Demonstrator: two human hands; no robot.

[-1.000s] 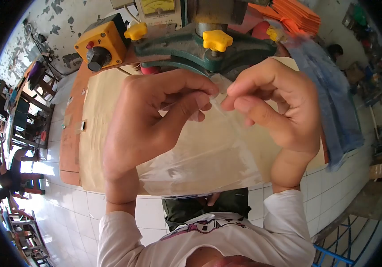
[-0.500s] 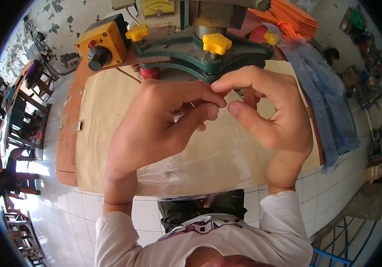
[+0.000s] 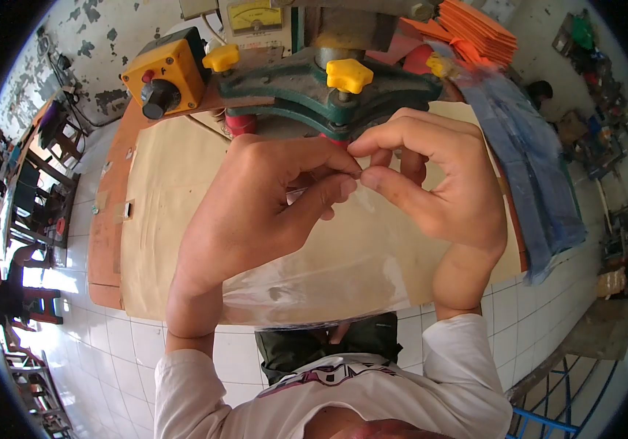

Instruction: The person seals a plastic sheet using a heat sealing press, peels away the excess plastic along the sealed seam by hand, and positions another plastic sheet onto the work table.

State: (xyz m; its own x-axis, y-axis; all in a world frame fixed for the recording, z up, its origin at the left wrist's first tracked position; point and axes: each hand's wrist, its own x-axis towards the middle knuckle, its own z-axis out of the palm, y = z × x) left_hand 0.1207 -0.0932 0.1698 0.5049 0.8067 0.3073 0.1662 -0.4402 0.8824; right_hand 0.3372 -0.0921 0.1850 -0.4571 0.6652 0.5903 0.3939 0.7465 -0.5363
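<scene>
My left hand (image 3: 263, 205) is closed in a pinch over the middle of the table, its fingertips at the upper end of a clear plastic sheet (image 3: 329, 256). My right hand (image 3: 438, 175) faces it, thumb and forefinger curled close to the left fingertips. What lies between the fingertips is too small to make out. The plastic sheet spreads below both hands on the tan table cover (image 3: 160, 219). Just beyond the hands is the green press frame (image 3: 285, 84) with a yellow star knob (image 3: 348, 76).
A yellow control box (image 3: 164, 79) with a black dial stands at the back left, beside a gauge (image 3: 255, 16). Blue plastic sheets (image 3: 526, 161) hang over the right edge. Orange sheets (image 3: 479, 33) are stacked at the back right. Another person's dark head (image 3: 539, 91) shows beyond.
My hands have come together, the right thumb and forefinger moving left to the left fingertips. A red part under the press now shows above them. The whole view has shifted slightly.
</scene>
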